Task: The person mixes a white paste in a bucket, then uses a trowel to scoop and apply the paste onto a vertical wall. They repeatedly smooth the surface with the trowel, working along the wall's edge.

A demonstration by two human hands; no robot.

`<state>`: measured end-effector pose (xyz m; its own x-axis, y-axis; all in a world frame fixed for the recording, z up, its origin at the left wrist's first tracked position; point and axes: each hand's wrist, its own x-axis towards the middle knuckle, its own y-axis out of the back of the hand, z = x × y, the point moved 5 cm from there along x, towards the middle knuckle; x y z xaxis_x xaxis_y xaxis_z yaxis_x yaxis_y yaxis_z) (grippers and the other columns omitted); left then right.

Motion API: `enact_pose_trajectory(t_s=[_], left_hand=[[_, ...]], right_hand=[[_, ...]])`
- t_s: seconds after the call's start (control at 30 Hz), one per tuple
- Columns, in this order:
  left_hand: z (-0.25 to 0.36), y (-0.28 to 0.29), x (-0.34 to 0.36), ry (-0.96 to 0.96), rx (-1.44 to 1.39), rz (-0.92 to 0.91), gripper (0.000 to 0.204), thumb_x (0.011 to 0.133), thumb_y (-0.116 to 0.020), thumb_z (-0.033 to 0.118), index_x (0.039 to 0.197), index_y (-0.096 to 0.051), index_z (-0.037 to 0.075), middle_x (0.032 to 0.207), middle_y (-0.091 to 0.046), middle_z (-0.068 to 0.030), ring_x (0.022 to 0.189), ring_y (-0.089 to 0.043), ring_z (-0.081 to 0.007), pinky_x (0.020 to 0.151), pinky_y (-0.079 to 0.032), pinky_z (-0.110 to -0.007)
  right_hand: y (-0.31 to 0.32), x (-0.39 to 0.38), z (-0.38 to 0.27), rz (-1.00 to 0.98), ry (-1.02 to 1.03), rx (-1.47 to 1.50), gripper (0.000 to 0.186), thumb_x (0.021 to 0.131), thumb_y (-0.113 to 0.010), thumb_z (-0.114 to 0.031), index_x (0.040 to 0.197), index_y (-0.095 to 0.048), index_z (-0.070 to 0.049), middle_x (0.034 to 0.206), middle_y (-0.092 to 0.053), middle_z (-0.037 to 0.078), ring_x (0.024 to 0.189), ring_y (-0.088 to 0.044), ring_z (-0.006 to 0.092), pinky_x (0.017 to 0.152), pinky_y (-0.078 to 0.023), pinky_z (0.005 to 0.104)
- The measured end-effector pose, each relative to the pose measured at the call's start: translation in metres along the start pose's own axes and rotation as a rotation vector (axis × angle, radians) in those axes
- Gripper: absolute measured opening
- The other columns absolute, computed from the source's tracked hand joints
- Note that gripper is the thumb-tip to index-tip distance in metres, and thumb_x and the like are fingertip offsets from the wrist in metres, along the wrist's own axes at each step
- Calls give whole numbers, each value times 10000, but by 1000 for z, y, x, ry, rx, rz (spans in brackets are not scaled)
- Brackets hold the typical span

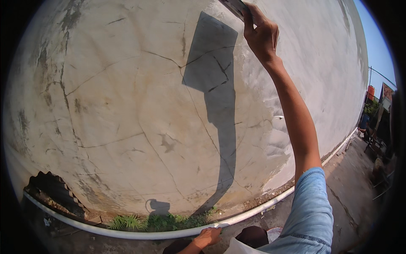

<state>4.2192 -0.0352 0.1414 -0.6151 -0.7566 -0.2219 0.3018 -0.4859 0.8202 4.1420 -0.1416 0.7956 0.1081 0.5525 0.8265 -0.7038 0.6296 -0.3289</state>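
At the top of the view my right hand (260, 31) is raised with fingers wrapped round a flat trowel-like tool (234, 8), mostly cut off by the frame edge. It is over a cracked plaster wall (118, 84), where the tool and arm cast a long shadow. To the right of the shadow the wall carries a lighter, smoother coat (317, 76) with a ragged edge. Low at bottom centre my left hand (207, 237) has its fingers curled; what they hold, if anything, I cannot make out.
A white pipe (139, 233) runs along the wall's foot beside small plants (127, 222) and a dark hole (53, 192). Behind my right arm is part of a round container (274, 233). Down the concrete path (342, 182) at far right stand jumbled objects and an orange tank (371, 91).
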Motion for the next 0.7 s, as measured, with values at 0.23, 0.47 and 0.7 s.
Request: enact_pose_trajectory(t_s=[0.23, 0.47, 0.7], left_hand=[[2, 1, 0, -6, 27, -28, 456, 876, -620, 329, 1173, -538, -7, 1092, -653, -237, 1076, -617, -398, 910, -485, -502], [18, 29, -19, -1, 28, -13, 470, 853, -639, 340, 1170, -543, 6, 1080, -662, -230, 1053, -625, -408, 903, -493, -489], [24, 30, -20, -22, 5, 0, 448, 852, -632, 316, 1148, -544, -8, 1050, -666, -243, 1035, -633, -407, 886, -495, -493]], right_hand=[[-32, 50, 78, -31, -238, -211, 320, 1001, -514, -223, 1181, -663, -6, 646, -651, 182, 497, -622, 201, 489, -495, 365], [-50, -11, -40, -131, 158, 52, 454, 721, -626, -7, 1140, -638, -179, 818, -691, 102, 699, -669, 321, 565, -525, 407], [-31, 42, 21, -51, -122, -191, 286, 1011, -515, -195, 1183, -692, -48, 509, -588, 127, 375, -519, 130, 369, -426, 324]])
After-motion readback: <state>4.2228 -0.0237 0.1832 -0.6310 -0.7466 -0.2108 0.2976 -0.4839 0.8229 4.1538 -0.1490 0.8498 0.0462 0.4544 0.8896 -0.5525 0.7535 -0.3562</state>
